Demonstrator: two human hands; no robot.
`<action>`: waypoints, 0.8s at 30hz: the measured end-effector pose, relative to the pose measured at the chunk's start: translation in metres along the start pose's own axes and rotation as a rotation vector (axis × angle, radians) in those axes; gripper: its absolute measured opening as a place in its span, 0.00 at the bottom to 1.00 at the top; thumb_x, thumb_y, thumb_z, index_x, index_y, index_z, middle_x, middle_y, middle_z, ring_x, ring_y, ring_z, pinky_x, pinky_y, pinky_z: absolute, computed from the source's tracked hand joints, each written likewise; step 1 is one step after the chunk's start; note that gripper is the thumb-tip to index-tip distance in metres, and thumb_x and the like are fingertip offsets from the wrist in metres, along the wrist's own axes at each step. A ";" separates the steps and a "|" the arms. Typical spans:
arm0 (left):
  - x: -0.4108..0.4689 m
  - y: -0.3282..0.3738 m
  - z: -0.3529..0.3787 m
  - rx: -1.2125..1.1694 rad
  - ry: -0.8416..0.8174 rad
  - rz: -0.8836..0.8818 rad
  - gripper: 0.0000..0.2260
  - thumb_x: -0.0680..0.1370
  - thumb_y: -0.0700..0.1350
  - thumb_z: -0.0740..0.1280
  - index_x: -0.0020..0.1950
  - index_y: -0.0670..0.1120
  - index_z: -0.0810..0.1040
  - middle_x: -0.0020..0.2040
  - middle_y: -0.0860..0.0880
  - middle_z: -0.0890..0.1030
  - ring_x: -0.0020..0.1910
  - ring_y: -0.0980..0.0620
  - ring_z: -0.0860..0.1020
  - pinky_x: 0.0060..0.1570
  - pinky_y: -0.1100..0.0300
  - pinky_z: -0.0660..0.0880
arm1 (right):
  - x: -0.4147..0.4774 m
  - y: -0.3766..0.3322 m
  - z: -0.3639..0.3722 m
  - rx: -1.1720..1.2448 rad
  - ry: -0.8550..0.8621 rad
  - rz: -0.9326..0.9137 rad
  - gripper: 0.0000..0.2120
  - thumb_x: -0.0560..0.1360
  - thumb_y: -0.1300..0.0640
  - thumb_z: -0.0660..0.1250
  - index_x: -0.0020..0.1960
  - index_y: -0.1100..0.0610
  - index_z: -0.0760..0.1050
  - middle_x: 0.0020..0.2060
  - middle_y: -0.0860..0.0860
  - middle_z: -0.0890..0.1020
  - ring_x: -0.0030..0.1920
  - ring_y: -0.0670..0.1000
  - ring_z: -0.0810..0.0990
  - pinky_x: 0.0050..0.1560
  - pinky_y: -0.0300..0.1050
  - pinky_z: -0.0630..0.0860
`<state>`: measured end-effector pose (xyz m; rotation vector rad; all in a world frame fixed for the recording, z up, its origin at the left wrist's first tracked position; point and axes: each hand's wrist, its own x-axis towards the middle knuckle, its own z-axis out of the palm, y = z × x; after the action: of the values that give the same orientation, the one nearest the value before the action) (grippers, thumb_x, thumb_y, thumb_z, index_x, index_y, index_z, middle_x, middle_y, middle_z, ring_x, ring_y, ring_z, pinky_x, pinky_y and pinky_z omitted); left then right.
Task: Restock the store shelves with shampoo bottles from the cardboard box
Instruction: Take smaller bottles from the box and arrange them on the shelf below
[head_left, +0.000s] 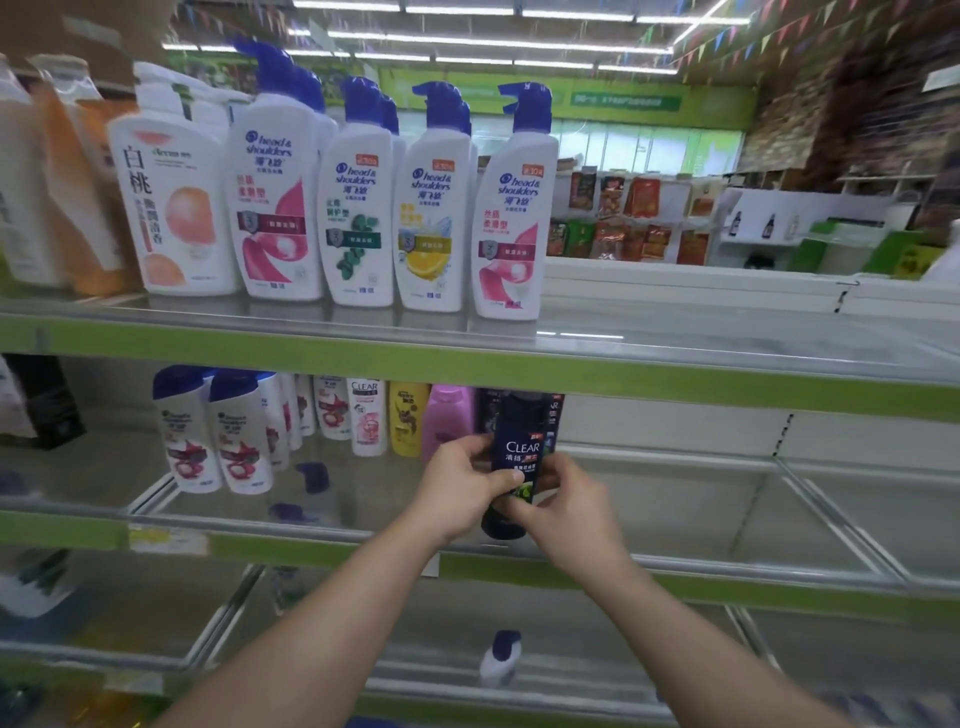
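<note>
Bottle: your dark blue plastic CLEAR shampoo bottle (521, 451) is upright at the front of the middle glass shelf with the green edge (311, 550), just beside a pink plastic bottle (448, 415).
Left hand: your left hand (457, 486) curls round the bottle's left side.
Right hand: your right hand (569, 514) pinches its lower right side.
Bottom: hidden, so you cannot tell if it sits on the shelf.
Danger one: let go too soon and it may tip off the front.
Danger two: push it crooked and it may knock the pink bottle over.
</note>
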<state>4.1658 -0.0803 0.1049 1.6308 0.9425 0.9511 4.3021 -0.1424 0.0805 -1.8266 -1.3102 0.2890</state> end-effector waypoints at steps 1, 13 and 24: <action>0.001 0.000 0.001 0.006 0.009 0.002 0.13 0.74 0.37 0.74 0.55 0.51 0.82 0.50 0.50 0.86 0.53 0.51 0.84 0.60 0.48 0.79 | 0.002 0.001 0.003 0.004 0.009 0.014 0.24 0.64 0.40 0.77 0.56 0.46 0.75 0.43 0.42 0.83 0.40 0.45 0.82 0.40 0.44 0.78; -0.025 0.000 -0.044 -0.011 0.163 0.034 0.11 0.76 0.41 0.73 0.58 0.47 0.81 0.50 0.53 0.84 0.51 0.57 0.82 0.48 0.68 0.79 | 0.034 -0.001 0.044 -0.015 0.059 0.084 0.20 0.70 0.46 0.75 0.57 0.51 0.74 0.41 0.45 0.82 0.41 0.50 0.80 0.41 0.46 0.77; -0.031 -0.005 -0.093 -0.032 0.142 0.030 0.12 0.75 0.42 0.74 0.57 0.51 0.82 0.51 0.54 0.85 0.50 0.61 0.83 0.58 0.50 0.80 | 0.070 -0.012 0.075 -0.067 0.123 0.274 0.18 0.72 0.44 0.74 0.50 0.54 0.72 0.39 0.49 0.77 0.41 0.54 0.77 0.39 0.44 0.70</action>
<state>4.0684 -0.0744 0.1143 1.5700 0.9957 1.1094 4.2784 -0.0433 0.0627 -2.0488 -0.9960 0.2768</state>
